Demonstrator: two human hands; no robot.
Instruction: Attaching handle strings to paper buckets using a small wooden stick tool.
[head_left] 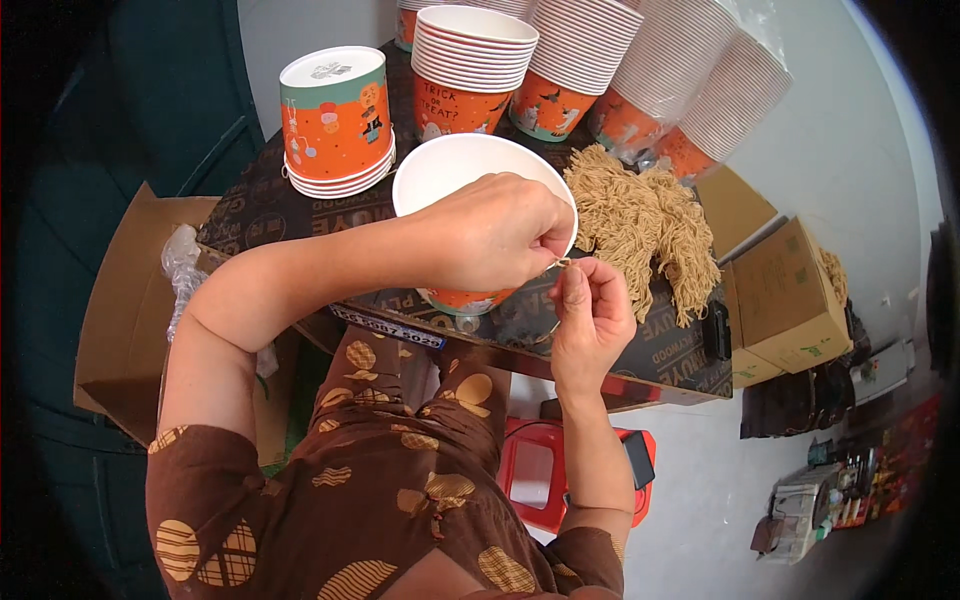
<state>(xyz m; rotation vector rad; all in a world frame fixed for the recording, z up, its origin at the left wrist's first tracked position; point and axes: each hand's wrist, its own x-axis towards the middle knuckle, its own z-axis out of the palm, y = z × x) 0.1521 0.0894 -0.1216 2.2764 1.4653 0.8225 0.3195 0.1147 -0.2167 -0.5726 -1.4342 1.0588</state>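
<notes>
In front of me on the dark board table [650,365] stands a paper bucket [440,168], white inside with an orange printed outside. My left hand [505,228] reaches across its mouth, fingers pinched at the right rim. Close beside it, my right hand [592,312] pinches too, thumb against forefinger. Between the fingertips of both hands is a thin tan cord [563,262], looped or knotted; a short length shows below. Whether it passes through the bucket's wall is hidden by my hands. A heap of tan cords [640,215] lies right of the bucket.
Upside-down buckets [335,120] are stacked at the left. Behind are tall nested stacks of buckets [475,60], some in clear plastic. Cardboard boxes stand left [130,310] and right [790,295] of the table. A red stool [530,480] with a phone [638,457] is below.
</notes>
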